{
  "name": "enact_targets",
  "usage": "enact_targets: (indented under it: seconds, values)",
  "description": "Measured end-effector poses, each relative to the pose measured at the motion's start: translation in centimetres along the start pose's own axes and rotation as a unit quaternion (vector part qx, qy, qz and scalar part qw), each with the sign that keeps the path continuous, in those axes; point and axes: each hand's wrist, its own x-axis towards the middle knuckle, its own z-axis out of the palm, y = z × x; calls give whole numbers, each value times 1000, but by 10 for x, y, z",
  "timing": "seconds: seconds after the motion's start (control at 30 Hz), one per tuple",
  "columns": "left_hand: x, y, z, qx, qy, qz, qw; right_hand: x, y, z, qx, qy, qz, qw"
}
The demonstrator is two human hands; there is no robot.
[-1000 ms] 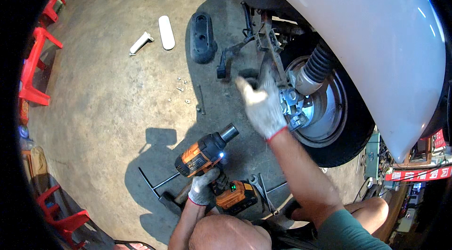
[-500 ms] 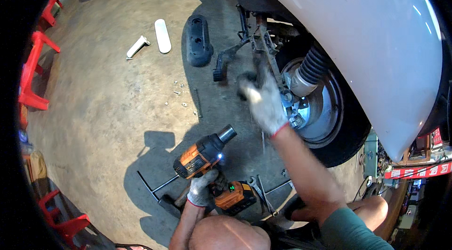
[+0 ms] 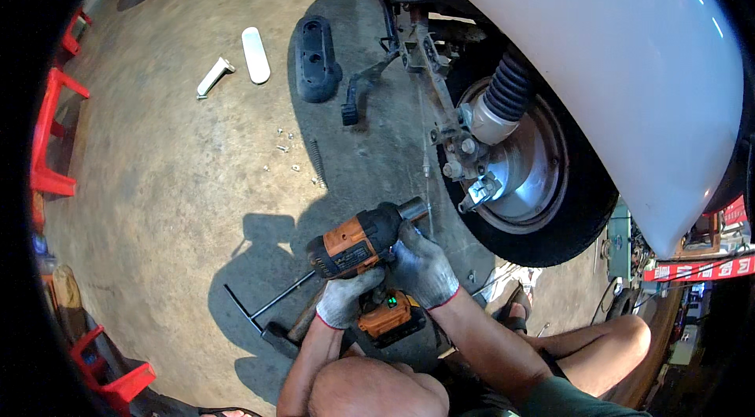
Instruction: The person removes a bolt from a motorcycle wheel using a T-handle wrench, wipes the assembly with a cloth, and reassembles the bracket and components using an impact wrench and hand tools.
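Note:
An orange-and-black cordless impact wrench (image 3: 350, 240) with a steel socket (image 3: 413, 209) on its nose is held above my lap. My left hand (image 3: 348, 299), in a grey-white work glove, is closed round its handle, above the orange battery (image 3: 385, 319). My right hand (image 3: 421, 264), gloved too, grips the front of the tool just below the socket; its inner fingers are hidden. Beyond the socket stand the wheel (image 3: 543, 189) of a motorbike or scooter, its black-booted shock absorber (image 3: 507, 95) and a metal swingarm (image 3: 436, 79).
White bodywork (image 3: 613, 63) overhangs the wheel. On the concrete floor lie a black oblong cover (image 3: 316, 59), white pieces (image 3: 255, 55), a spring (image 3: 317, 161) and several small bolts (image 3: 283, 148). A T-handle wrench (image 3: 271, 307) and a hammer (image 3: 279, 338) lie left of my legs.
My right hand has come back from beside the wheel to the front of the impact wrench. The tool has shifted slightly right and its socket now points more sideways.

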Motion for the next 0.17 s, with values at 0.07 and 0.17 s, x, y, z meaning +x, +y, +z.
enact_targets:
  seconds: [0.07,0.17]
  values:
    - [4,3,10,7,8,18,1000,3,0,-5,-15,4,-22,1000]
    - [6,4,13,24,4,31,999,9,0,-12,-11,-6,-42,999]
